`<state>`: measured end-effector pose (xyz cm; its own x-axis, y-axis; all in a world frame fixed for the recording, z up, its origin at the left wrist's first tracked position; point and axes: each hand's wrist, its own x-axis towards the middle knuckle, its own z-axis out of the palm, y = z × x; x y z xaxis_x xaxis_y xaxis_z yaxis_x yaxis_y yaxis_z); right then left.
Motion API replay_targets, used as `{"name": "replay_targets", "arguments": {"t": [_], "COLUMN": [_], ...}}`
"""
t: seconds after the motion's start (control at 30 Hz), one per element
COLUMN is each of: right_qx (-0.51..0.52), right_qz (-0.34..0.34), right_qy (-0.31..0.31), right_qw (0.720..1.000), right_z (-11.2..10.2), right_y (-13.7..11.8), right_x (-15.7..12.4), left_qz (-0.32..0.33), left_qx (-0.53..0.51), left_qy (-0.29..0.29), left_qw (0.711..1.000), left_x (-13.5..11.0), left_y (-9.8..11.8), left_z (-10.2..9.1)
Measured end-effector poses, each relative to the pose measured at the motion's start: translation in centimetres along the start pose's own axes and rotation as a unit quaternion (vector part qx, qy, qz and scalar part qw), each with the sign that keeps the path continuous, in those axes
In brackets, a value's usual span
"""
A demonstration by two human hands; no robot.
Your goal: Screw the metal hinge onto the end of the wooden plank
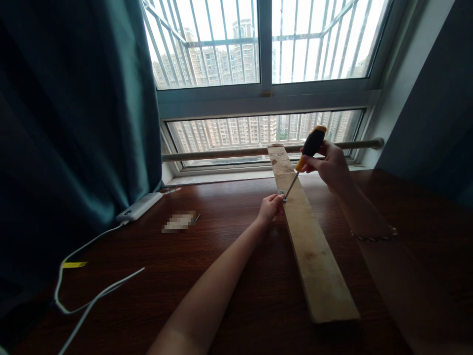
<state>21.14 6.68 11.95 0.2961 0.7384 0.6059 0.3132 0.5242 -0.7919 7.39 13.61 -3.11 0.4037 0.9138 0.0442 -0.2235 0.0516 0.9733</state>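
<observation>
A long pale wooden plank (pixel 312 241) lies lengthwise on the dark wooden table (pixel 229 276), its far end near the window sill. My right hand (pixel 330 162) is closed round the black and orange handle of a screwdriver (pixel 307 153), whose shaft slants down to the plank's left edge. My left hand (pixel 271 207) pinches a small metal screw (pixel 281 193) at the screwdriver's tip, right beside the plank. A bracelet sits on my right wrist.
A white power bank (pixel 139 206) with white cables (pixel 84 296) lies at the left by a dark teal curtain (pixel 74 123). A small blurred item (pixel 179 221) rests on the table. A metal rod (pixel 221 154) runs along the barred window.
</observation>
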Motion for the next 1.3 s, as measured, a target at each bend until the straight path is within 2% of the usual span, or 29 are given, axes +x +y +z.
{"name": "replay_targets", "arguments": {"t": [0.47,0.6,0.8,1.0,1.1,1.2,1.3], "right_qx": [-0.004,-0.013,-0.019,-0.056,-0.113,-0.174,-0.174], "right_qz": [0.007,-0.001,-0.007,-0.006,-0.024,-0.070,-0.087], "right_qy": [-0.004,0.004,0.003,-0.013,0.007,0.045,0.052], "right_qw": [1.000,1.000,1.000,0.998,0.993,0.981,0.980], "right_z": [0.4,0.1,0.2,0.2,0.1,0.2,0.2], "right_y": [0.6,0.6,0.3,0.0,0.2,0.5,0.2], "right_x": [0.0,0.1,0.0,-0.2,-0.3,-0.3,-0.4], "left_qz": [-0.025,-0.028,-0.050,-0.061,-0.057,-0.052,-0.044], "left_qx": [-0.078,-0.068,-0.035,-0.026,-0.028,-0.030,-0.040], "left_qy": [-0.007,-0.010,0.021,0.015,0.009,0.002,-0.002], "left_qw": [0.997,0.997,0.998,0.998,0.998,0.998,0.998], "left_x": [0.5,0.6,0.4,0.1,0.1,0.2,0.3], "left_y": [-0.5,-0.4,0.3,0.7,0.6,0.4,0.2], "left_z": [0.1,0.0,0.2,0.2,0.1,0.0,0.0]}}
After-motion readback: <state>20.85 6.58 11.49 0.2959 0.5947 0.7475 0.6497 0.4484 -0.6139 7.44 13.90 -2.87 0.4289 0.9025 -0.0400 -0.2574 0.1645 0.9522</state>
